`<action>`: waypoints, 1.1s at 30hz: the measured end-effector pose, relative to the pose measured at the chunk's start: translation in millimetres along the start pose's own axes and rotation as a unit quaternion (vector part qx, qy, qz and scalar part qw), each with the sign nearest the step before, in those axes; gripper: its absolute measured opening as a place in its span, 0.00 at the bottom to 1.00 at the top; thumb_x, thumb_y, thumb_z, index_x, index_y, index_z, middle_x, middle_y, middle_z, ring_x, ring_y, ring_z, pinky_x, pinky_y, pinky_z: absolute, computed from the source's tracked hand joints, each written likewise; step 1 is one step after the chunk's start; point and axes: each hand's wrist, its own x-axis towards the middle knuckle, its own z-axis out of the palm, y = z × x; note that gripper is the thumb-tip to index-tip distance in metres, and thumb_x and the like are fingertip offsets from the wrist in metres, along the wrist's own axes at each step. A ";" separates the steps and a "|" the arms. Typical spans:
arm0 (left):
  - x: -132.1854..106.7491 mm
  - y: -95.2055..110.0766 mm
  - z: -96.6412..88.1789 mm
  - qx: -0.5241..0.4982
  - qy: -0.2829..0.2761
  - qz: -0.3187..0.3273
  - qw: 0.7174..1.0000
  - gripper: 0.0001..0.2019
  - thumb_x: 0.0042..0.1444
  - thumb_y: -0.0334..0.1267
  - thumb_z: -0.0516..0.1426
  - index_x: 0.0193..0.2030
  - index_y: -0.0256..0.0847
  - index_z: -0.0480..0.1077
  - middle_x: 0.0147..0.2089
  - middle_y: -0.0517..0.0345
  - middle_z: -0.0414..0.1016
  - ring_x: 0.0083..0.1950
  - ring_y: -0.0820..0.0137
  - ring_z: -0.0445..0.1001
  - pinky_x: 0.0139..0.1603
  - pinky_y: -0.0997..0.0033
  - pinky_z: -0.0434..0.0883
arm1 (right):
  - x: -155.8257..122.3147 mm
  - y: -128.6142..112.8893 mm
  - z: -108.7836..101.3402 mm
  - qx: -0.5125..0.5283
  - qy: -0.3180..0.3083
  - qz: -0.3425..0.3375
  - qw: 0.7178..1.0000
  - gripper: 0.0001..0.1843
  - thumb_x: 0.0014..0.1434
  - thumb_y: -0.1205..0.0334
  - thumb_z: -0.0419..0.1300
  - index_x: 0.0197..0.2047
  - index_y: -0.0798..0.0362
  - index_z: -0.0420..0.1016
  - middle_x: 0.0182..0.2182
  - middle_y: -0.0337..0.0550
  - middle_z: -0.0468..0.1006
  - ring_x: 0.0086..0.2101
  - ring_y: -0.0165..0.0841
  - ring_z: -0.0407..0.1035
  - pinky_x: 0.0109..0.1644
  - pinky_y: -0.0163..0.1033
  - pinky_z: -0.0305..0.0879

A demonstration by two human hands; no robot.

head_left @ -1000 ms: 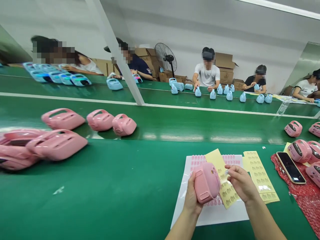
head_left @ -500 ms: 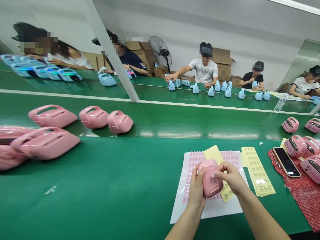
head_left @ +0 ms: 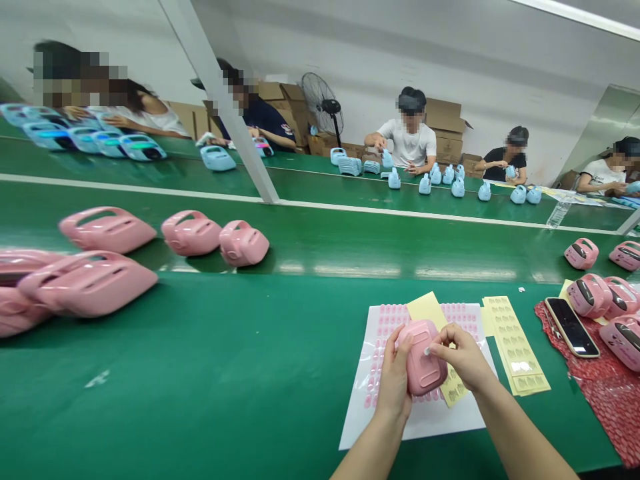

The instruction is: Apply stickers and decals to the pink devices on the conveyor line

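Note:
My left hand (head_left: 393, 373) is wrapped around a pink plastic device (head_left: 425, 373), tilted so that a flat side with two long raised strips faces me. At that side my right hand (head_left: 457, 350) pinches a small whitish sticker (head_left: 427, 351) between thumb and forefinger. It appears to be at the surface between the strips; whether it touches cannot be made out. Beneath both hands lies a white sheet (head_left: 361, 413) with rows of small pink stickers, and a yellow label strip (head_left: 454, 390) rests across it, partly covered by the device.
Further yellow label sheets (head_left: 515, 347) lie to the right, beside a phone (head_left: 573, 327) on red bubble wrap (head_left: 600, 400). Pink devices stand at the right (head_left: 590, 295) and left (head_left: 95, 283). Across the green bench (head_left: 225, 367), several people handle blue devices (head_left: 394, 179) behind a slanted white post (head_left: 220, 100).
My hands keep almost the same pose on the device. Across the bench, the person in the white shirt has drawn an outstretched arm back, bringing a blue device closer.

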 end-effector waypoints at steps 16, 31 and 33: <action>-2.4 -0.2 -1.7 0.003 -0.029 0.001 1.000 0.22 0.41 0.42 0.62 0.45 0.45 0.64 0.40 0.56 0.72 0.39 0.66 0.73 0.37 0.70 0.71 | -11.0 7.1 8.7 -0.122 0.016 -0.158 0.980 0.04 0.49 0.65 0.57 0.24 0.51 0.66 0.28 0.39 0.61 0.29 0.31 0.60 0.33 0.38 0.58; 11.9 4.3 -46.4 -0.160 -0.078 -0.113 0.977 0.26 0.53 0.26 0.51 0.59 0.46 0.56 0.35 0.54 0.79 0.38 0.60 0.77 0.44 0.54 0.70 | 50.4 74.6 -14.2 -0.236 0.132 -0.027 0.962 0.04 0.43 0.70 0.57 0.20 0.53 0.68 0.27 0.42 0.64 0.33 0.37 0.62 0.41 0.42 0.59; 17.0 -2.9 -53.7 -0.182 -0.103 -0.116 0.971 0.27 0.52 0.25 0.51 0.59 0.47 0.55 0.35 0.53 0.79 0.38 0.59 0.77 0.44 0.53 0.70 | 51.2 79.4 -8.9 -0.259 0.131 -0.049 0.956 0.06 0.42 0.72 0.57 0.22 0.52 0.70 0.28 0.42 0.65 0.35 0.37 0.63 0.42 0.41 0.59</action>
